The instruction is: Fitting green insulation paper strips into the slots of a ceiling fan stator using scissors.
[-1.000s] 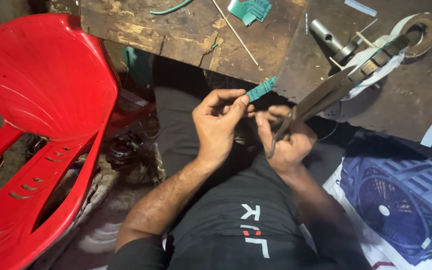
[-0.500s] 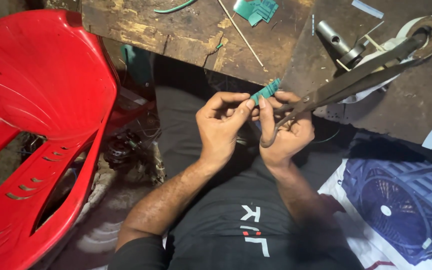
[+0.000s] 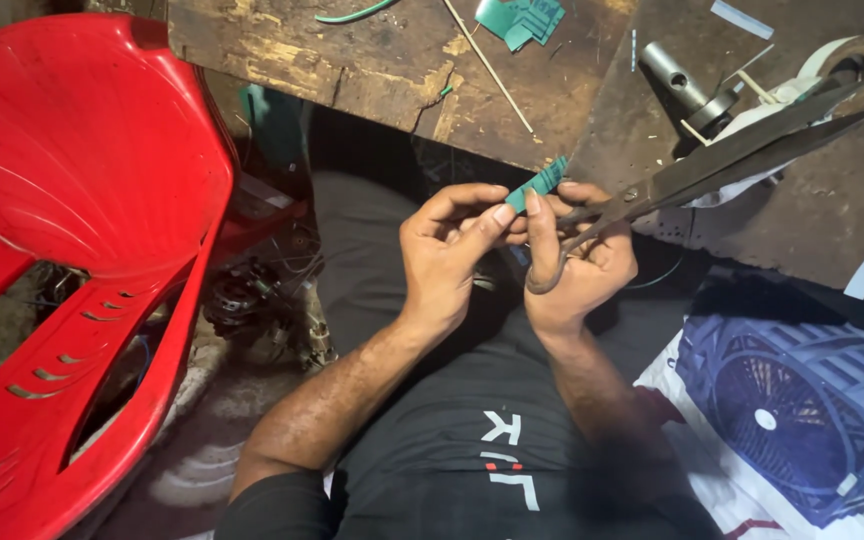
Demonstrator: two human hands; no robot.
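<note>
**Green strip pinched at the scissors, no cut visible yet**

Left hand closed narrow, thumb and forefinger pinching a small green strip by its lower end. Right hand wrapped through the loop handle of large dark scissors, fingers curled shut around it, thumb tip also pressing the strip. Strip sits just left of the scissors pivot, touching both hands, upper end poking up toward the counter edge. Blades run up and to the right from the pivot, over the counter, lying nearly together; no gap clearly readable between them. Strip not between the blades as far as visible, rather beside the handle end.

Progress, judged: strip held whole, no fresh cut line or offcut seen near the scissors, so trimming looks not started or paused between snips. More green scraps lie well above the scissors pivot, on the far counter edge; whether they come from this strip cannot be told. Left to do, by the look of it: feeding the strip into the blades and closing them.

Near the scissors tips: tape roll and grey metal cylinder. Far left of the scissors: red plastic chair.
</note>
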